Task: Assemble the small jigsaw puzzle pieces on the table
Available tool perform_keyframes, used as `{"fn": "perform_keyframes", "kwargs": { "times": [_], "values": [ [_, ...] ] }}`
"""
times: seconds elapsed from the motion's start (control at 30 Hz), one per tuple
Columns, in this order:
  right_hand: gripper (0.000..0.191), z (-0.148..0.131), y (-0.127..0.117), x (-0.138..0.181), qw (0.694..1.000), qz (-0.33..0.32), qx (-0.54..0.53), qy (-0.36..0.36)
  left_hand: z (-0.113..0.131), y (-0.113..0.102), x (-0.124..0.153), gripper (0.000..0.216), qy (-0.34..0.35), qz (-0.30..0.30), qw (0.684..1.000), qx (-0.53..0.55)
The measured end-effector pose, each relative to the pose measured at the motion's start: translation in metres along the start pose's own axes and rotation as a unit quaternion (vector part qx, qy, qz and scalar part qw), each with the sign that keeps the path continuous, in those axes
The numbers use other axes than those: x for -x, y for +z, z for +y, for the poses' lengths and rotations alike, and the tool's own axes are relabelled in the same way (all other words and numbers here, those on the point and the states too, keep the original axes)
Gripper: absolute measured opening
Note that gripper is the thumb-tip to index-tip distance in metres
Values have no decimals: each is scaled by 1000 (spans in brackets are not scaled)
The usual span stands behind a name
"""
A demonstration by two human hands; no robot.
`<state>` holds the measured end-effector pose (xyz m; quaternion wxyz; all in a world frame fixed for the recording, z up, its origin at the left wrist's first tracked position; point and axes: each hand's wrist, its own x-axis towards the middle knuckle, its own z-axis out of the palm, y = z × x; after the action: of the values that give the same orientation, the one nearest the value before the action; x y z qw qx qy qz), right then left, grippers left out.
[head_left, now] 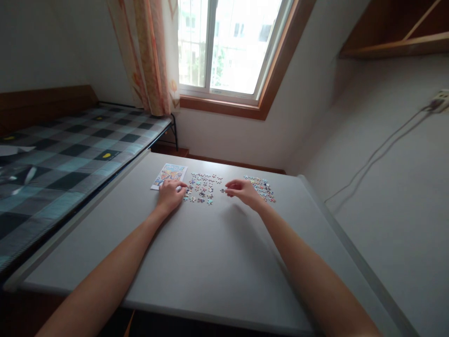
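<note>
My right hand (242, 191) pinches a small dark jigsaw puzzle piece (222, 190) between thumb and fingertips, just over the table. To its left lies a loose group of jigsaw pieces (201, 194), spread with gaps between them. My left hand (171, 193) rests at the left side of this group, fingers stretched out and thumb apart, over the lower edge of a colourful printed picture sheet (171, 172). Its fingertips reach the nearest pieces. A denser pile of mixed pieces (264, 188) lies beyond my right hand, which partly covers it.
Both forearms cross the grey-white table (203, 262). A bed with a checked cover (80, 145) stands along the left. Behind the table are a curtain (150, 61) and a window (235, 51). A cable (372, 161) hangs on the right wall, below a wooden shelf (396, 49).
</note>
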<state>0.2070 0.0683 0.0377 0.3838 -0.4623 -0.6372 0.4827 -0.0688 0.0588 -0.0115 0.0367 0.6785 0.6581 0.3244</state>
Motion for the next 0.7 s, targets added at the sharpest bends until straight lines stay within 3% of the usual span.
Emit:
{"fn": "perform_keyframes", "kwargs": {
  "times": [0.2,0.37,0.43,0.53,0.6,0.7],
  "values": [
    [35,23,-28,56,985,105,-117,66,-2,2,1,23,9,20,1000,-7],
    [36,31,-33,72,966,142,-195,89,9,-7,4,25,38,30,999,24],
    [35,31,-29,72,961,137,-224,88,20,-11,10,26,71,-17,994,87],
    [32,30,-17,73,957,108,-252,96,44,-14,24,25,64,-121,971,194],
    [31,28,-7,76,956,85,-260,109,65,-15,37,26,12,-198,935,293],
    [33,25,7,79,953,48,-275,119,91,-14,56,33,-81,-293,855,421]
  ]
}}
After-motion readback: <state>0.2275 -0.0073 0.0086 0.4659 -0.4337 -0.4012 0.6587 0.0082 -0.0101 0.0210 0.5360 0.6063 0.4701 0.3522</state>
